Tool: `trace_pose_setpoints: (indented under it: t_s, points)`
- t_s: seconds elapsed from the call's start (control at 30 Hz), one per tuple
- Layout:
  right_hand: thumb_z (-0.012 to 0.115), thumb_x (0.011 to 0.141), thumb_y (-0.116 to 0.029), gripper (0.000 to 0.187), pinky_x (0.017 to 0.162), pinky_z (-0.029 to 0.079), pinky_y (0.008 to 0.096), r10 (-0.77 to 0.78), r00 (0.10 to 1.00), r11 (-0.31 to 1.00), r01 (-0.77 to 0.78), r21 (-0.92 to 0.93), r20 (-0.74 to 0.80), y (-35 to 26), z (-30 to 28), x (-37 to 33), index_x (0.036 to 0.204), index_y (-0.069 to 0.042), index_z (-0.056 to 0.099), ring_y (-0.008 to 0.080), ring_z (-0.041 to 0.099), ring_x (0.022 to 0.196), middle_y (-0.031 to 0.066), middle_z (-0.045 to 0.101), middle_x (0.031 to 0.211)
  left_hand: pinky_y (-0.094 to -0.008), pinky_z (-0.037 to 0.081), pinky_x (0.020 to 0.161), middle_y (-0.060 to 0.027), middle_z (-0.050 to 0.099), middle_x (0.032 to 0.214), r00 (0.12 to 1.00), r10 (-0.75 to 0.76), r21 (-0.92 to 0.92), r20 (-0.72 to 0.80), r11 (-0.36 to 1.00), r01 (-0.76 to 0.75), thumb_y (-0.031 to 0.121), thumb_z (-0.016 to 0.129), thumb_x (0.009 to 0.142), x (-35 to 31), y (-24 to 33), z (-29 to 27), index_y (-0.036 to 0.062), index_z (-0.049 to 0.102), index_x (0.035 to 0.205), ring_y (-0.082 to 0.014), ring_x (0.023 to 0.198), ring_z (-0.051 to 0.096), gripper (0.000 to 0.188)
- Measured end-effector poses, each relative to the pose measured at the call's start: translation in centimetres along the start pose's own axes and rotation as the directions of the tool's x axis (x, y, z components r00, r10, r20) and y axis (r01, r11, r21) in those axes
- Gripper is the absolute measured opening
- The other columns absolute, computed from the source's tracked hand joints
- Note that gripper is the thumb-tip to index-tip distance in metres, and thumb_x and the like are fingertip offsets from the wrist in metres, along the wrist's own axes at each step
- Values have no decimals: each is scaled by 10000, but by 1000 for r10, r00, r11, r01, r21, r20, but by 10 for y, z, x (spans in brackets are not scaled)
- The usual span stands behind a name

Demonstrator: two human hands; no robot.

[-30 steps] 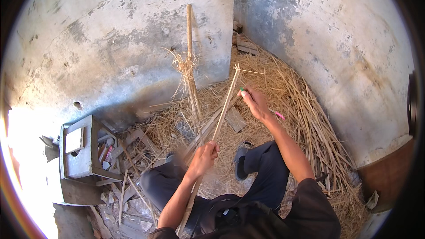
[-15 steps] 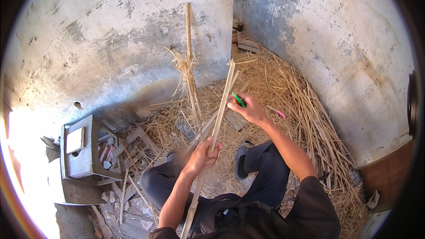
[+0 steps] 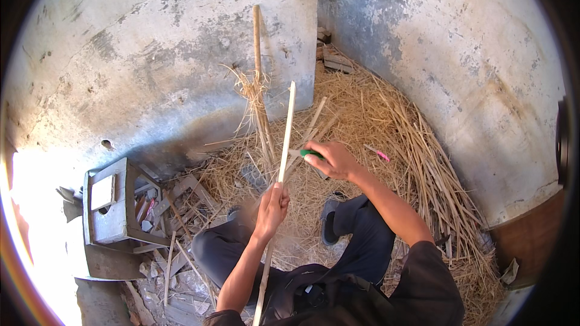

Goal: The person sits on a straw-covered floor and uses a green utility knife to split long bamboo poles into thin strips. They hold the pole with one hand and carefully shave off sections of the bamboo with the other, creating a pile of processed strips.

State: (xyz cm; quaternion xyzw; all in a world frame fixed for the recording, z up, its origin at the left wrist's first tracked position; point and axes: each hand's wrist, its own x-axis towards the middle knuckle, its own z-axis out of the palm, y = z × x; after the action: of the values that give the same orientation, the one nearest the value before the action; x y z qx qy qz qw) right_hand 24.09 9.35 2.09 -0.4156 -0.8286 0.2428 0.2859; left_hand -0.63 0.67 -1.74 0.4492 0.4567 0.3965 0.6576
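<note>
A long pale split-wood strip [image 3: 287, 133], perhaps bamboo, slants up from my lap. My left hand [image 3: 273, 210] is closed around it at about its middle, thumb uppermost. My right hand [image 3: 332, 160] grips a green-handled knife [image 3: 311, 153] just to the right of the strip. Its light blade points left, toward the strip's edge; whether it touches cannot be made out. The strip's upper end stands free above both hands, and its lower end runs down past my dark clothing.
A bundled pole [image 3: 258, 48] leans on the worn wall. Shavings [image 3: 362, 108] and long thin sticks [image 3: 444, 196] heap up at the right. A pink-handled object [image 3: 382, 155] lies among them. At left, a wooden stool [image 3: 121, 202] lies on its side near wood scraps.
The strip's upper end has swung left, and the strip looks turned, showing a narrower side. My right hand has come down and left, with the knife now pointing at the strip.
</note>
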Motion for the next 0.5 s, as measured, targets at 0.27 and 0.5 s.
trace_pose_setpoints:
  t_s: [0.27, 0.5]
  points:
    - [603, 1024, -371, 334, 651, 550, 423, -15, 1000, 997, 17, -72, 23, -18, 22, 0, 1135, -68, 690, 296, 709, 704, 123, 737, 889, -291, 382, 580, 11, 464, 714, 984, 174, 289, -49, 945, -153, 424, 424, 1142, -2, 1, 7, 42, 508, 910, -96, 629, 416, 455]
    - [647, 1002, -371, 313, 616, 565, 377, -105, 994, 990, 103, -98, -16, -25, 29, -1, 1086, -80, 726, 257, 718, 681, 99, 750, 887, -343, 427, 606, -24, 487, 679, 981, 189, 320, -52, 933, -162, 365, 433, 1147, 1, -9, -1, 15, 514, 921, -124, 633, 459, 425]
